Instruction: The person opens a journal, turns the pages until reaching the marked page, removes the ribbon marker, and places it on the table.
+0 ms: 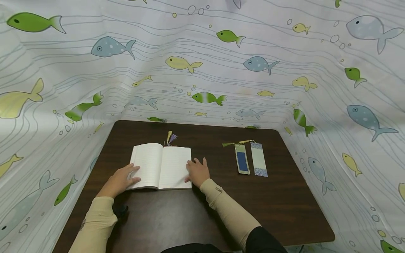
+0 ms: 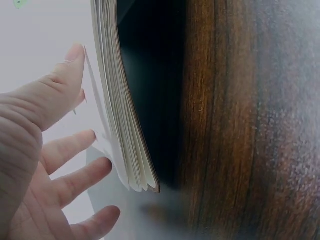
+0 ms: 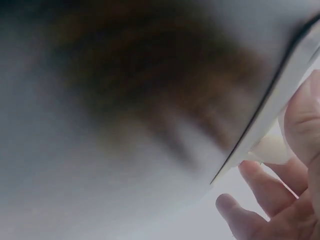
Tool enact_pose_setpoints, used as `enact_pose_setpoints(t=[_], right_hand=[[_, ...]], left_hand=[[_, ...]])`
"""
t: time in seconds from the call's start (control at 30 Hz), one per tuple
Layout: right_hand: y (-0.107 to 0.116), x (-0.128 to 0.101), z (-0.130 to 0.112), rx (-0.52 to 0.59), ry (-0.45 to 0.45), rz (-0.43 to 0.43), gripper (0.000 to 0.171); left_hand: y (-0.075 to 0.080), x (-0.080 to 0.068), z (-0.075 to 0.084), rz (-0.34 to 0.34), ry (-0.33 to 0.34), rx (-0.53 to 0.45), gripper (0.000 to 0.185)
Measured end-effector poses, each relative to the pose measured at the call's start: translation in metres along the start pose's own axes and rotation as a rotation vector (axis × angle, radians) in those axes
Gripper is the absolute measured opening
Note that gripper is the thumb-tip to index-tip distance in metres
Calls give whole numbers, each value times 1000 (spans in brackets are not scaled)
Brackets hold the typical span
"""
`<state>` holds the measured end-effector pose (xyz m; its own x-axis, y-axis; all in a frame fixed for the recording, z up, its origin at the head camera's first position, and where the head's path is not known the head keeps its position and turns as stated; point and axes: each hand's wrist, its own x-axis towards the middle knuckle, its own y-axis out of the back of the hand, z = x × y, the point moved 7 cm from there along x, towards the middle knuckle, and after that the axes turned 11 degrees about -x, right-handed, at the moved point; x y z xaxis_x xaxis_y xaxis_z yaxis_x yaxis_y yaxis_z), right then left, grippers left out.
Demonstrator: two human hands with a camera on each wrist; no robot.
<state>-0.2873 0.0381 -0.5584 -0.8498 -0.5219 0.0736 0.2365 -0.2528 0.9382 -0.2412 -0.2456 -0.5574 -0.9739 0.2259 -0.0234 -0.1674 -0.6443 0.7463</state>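
An open notebook (image 1: 174, 163) with lined white pages lies flat on the dark wooden table. My left hand (image 1: 119, 180) rests at its left edge, thumb and fingertips over the left page. In the left wrist view the page stack (image 2: 122, 110) shows from its edge, with the fingers spread and loosely bent. At the right edge my right hand (image 1: 198, 173) touches the right page with bent, relaxed fingers. The right wrist view has the thumb on the page side and fingers near the notebook's edge (image 3: 265, 112). Yellow and purple tassels (image 1: 171, 138) stick out beyond the notebook's top.
Right of the notebook lie two bookmarks, one with a dark blue panel (image 1: 242, 161), the other pale with blue patterned ends (image 1: 259, 157). Green and yellow tassels (image 1: 238, 143) lie above them. A fish-print sheet (image 1: 221, 80) hangs around the table (image 1: 284, 211).
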Motion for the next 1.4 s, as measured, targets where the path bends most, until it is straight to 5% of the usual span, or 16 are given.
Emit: enact_pose_setpoints(t=[0.2,0.33,0.53,0.67,0.83,0.97,1.2,1.4], right_hand=[[-3,2,5,107,-114,-39,103],[-4,6,4,354,-162,-80,117],[20,14,-23,911,52,-75,104],[33,13,-49,1110,226,-163,90],[36,12,-82,912,414,-209,73],[29,11,-99,734,480,-230,58],[22,13,-103,689,484,-224,52],[13,17,-74,571,352,-189,64]], left_hand=[[0,0,0,1,-13,-6,61],[0,0,0,1,-14,-7,58],[1,3,1,18,-2,-46,47],[2,3,3,22,10,-108,52],[6,1,3,27,40,-205,65],[8,1,2,14,79,-236,70],[4,5,-2,14,38,-149,89],[-1,1,-2,0,-25,1,60]])
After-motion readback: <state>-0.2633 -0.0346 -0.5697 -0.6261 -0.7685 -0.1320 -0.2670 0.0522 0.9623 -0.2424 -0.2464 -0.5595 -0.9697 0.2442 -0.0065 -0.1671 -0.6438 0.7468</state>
